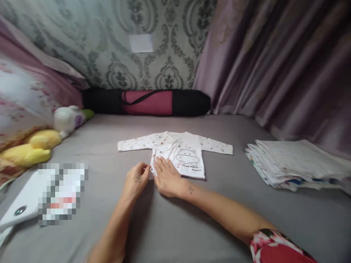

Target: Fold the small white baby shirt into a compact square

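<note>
A small white baby shirt with a cartoon animal print lies flat on the grey bed sheet, both long sleeves spread out sideways. My right hand rests flat on the shirt's lower left part, fingers stretched out. My left hand is closed in a pinch on the shirt's lower left hem corner, right beside my right hand.
A stack of folded white clothes lies at the right. A black and pink roll bag lies along the wall. Yellow and white soft toys sit at the left, beside a white device. Purple curtains hang at the right.
</note>
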`<state>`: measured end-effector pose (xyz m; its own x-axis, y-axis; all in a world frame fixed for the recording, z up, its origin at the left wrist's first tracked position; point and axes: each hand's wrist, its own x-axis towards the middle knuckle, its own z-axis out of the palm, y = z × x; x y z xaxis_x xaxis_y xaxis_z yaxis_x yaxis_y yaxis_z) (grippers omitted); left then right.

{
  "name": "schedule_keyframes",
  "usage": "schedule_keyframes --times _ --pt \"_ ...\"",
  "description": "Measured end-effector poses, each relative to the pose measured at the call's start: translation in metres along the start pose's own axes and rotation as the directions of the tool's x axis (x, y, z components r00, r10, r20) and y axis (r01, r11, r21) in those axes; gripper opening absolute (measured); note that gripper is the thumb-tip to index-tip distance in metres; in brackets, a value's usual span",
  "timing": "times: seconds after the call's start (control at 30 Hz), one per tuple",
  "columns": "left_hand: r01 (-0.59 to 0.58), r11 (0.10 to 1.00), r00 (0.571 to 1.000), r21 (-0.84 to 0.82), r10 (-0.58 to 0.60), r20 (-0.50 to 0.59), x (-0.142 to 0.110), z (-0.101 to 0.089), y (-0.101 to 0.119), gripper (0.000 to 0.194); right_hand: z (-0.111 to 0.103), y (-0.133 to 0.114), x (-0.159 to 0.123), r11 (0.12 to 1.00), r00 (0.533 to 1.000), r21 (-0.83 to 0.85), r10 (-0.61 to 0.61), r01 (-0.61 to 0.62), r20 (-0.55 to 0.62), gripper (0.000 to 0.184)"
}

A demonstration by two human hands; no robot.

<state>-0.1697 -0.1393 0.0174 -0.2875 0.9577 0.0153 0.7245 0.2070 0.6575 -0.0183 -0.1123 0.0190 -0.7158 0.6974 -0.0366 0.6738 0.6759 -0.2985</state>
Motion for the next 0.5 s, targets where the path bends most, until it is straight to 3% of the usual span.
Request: schedule_keyframes --times 0.13,0.27,0.33,0.4,0.5 --pt "-0.127 0.989 0.991 -0.074 0.123 -0.060 0.001 0.007 0.001 0.031 -0.015 -0.014 -0.043 0.984 0.994 0.156 -0.094 0.083 0.060 0.059" --pt "-0.286 0.958 0.951 -0.001 0.284 -0.124 -0.003 0.014 0.010 0.029 -0.044 -0.003 -0.063 0.903 0.931 0.348 -0.324 0.251 0.170 0.040" --pt "-0.397 0.915 0.906 0.066 0.403 -0.133 -0.003 0.020 0.015 0.028 -0.053 0.014 -0.061 0.914 0.965 0.360 -0.239 0.186 0.110 0.030" --pt "-0.516 0.849 0.844 0.114 0.526 -0.102 -0.003 0.029 0.019 0.029 -0.054 0.035 -0.053 0.958 0.999 0.285 -0.012 0.022 -0.038 0.033" --pt "-0.608 0.772 0.790 0.184 0.611 0.045 -0.004 0.048 0.021 0.039 -0.042 0.068 -0.041 0.976 0.949 0.136 0.201 -0.171 -0.243 0.042"
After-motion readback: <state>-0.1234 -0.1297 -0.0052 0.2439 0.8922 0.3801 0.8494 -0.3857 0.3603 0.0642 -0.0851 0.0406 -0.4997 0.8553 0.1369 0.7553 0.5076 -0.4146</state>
